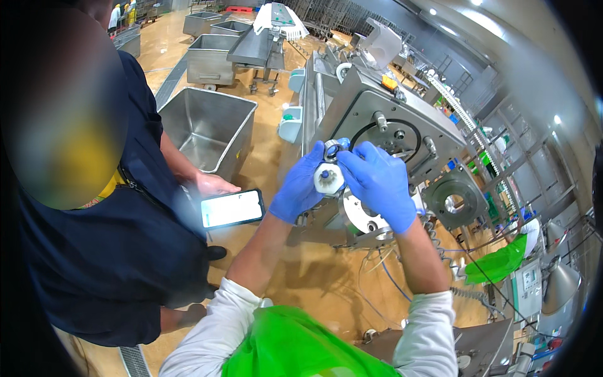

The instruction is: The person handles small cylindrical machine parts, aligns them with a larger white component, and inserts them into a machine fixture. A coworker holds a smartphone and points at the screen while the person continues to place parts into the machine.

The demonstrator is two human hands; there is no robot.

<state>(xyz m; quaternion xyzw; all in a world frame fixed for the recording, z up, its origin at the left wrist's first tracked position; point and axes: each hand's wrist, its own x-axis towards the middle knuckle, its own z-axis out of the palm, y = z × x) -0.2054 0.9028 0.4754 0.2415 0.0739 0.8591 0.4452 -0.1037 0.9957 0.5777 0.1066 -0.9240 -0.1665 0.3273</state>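
Note:
Both my hands wear blue gloves and meet in front of the machine. My left hand (300, 185) is closed around a white plastic fitting (328, 181) with a dark centre and a metal ring (332, 149) just above it. From the other side, my right hand (379, 185) bends its fingers against these two parts; its fingertips are partly hidden, and what they pinch cannot be made out. Behind my right hand sits the steel machine housing (383, 103) with a black round seal and studs. Under the hands shows a shiny round metal plate (361, 213) with holes.
At my left stands a person in dark clothes (100, 245), holding a lit phone (232, 208) near my left forearm. Beyond are steel tub carts (235, 103). A metal flange (453, 200), coiled cables (433, 242) and a green apron (496, 261) are at the right.

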